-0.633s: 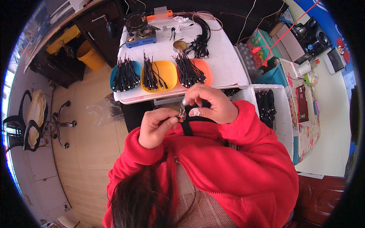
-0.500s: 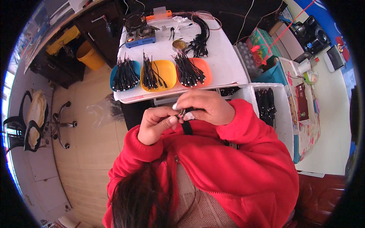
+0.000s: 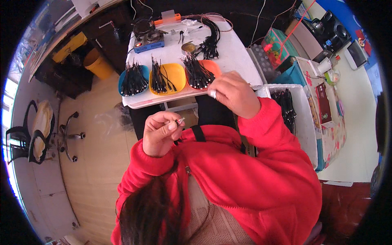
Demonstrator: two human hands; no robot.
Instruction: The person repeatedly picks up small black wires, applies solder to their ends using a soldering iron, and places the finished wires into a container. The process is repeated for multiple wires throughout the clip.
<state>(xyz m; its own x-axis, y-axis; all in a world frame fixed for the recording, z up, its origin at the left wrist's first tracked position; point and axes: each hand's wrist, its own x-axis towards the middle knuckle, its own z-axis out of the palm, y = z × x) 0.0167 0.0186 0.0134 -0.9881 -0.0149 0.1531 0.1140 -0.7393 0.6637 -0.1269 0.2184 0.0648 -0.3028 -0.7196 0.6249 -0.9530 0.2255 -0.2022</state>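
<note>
My left hand (image 3: 162, 132) is closed in front of my chest, its thumb and fingers pinching a black cable whose bared wire ends (image 3: 180, 121) stick up past the fingertips. My right hand (image 3: 236, 94) hovers at the near right side of the orange tray (image 3: 211, 66), fingers curled together, white wrapping on a fingertip. What it pinches, if anything, is too small to make out. Bundles of short black cables lie in the orange tray, the yellow tray (image 3: 178, 74) and the blue tray (image 3: 122, 83), lined up along the table's near edge.
Farther back on the white table (image 3: 163, 57) stand a blue heating device (image 3: 149, 45), a small round tin (image 3: 188, 48) and more black cables (image 3: 211, 43). At right, a white foam box (image 3: 305, 122) holds black cables. An office chair (image 3: 69, 136) stands left.
My hands, together before, have parted. The right hand has moved up and right toward the orange tray; the left has shifted slightly left, still gripping the cable.
</note>
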